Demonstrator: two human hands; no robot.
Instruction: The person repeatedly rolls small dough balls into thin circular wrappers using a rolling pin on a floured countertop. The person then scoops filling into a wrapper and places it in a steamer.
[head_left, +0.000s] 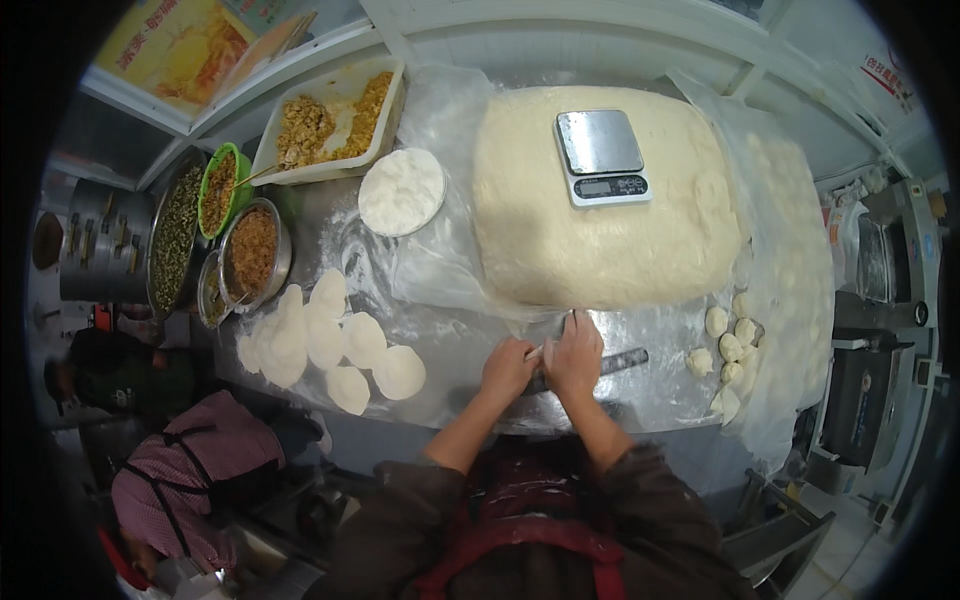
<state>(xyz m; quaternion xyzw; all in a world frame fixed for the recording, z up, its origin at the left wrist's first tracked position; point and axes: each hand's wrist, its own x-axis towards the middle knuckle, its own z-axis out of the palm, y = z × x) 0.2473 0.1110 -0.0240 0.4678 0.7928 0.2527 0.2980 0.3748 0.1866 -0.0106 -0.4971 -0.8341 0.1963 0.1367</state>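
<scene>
My left hand (512, 367) is over the steel worktop with its fingers closed on a small piece of pale dough (534, 352). My right hand (574, 354) meets it at that dough, its floury fingers curled. Most of the piece is hidden by the fingers. Beneath my right wrist runs a dark rod-like tool (624, 361), probably a rolling pin, lying on the worktop (465, 337). A small dark shape shows just beyond my right knuckles; what it is I cannot tell. Flat rounds of dough (399, 372) lie to the left, several overlapping. Small dough lumps (730, 347) sit at the right.
A digital scale (600, 157) rests on a huge dough slab (517, 225). Plastic sheeting (787, 285) covers more at right. Flour fills a round container (402, 191). Fillings stand in a white tub (330, 176), green basket (244, 180) and metal bowls (285, 251). A bending person (202, 457) is at lower left.
</scene>
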